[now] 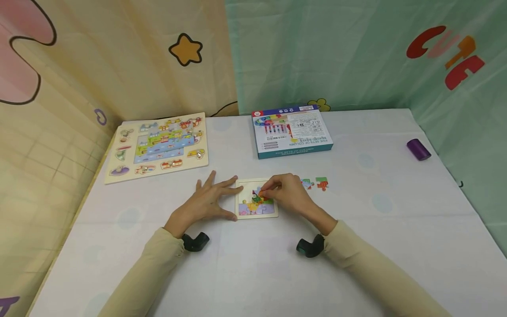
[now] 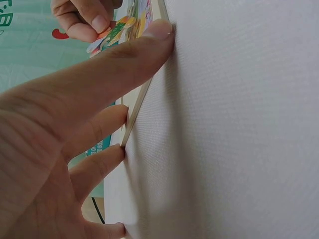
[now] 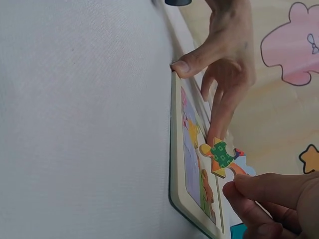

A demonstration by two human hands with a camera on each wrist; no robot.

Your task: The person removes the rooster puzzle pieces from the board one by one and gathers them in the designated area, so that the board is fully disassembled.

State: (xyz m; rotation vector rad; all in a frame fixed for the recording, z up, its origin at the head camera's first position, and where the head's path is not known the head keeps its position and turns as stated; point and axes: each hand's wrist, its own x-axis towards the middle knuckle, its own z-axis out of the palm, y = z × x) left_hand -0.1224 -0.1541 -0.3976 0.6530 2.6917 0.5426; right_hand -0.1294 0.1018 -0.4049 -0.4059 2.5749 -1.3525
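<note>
A small wooden puzzle board [image 1: 257, 217] lies on the table with several pieces fitted along its lower part. My right hand [image 1: 288, 192] pinches a puzzle piece [image 3: 222, 155] between thumb and forefinger; green, yellow and orange show on it. In the right wrist view the piece is tilted, over the board's tray. Spread fingers of my left hand [image 1: 207, 199] touch the board's left side, the thumb [image 2: 159, 31] at its near corner. Two loose puzzle pieces [image 1: 322, 183] lie right of the board, one partly behind my right hand.
At the back left lies a larger wooden peg puzzle [image 1: 158, 174] with pictures of vehicles. A flat cardboard box [image 1: 293, 132] sits behind the small board. A purple cylinder [image 1: 418, 149] lies near the table's right edge. Patterned curtains [image 1: 317, 53] hang around the table.
</note>
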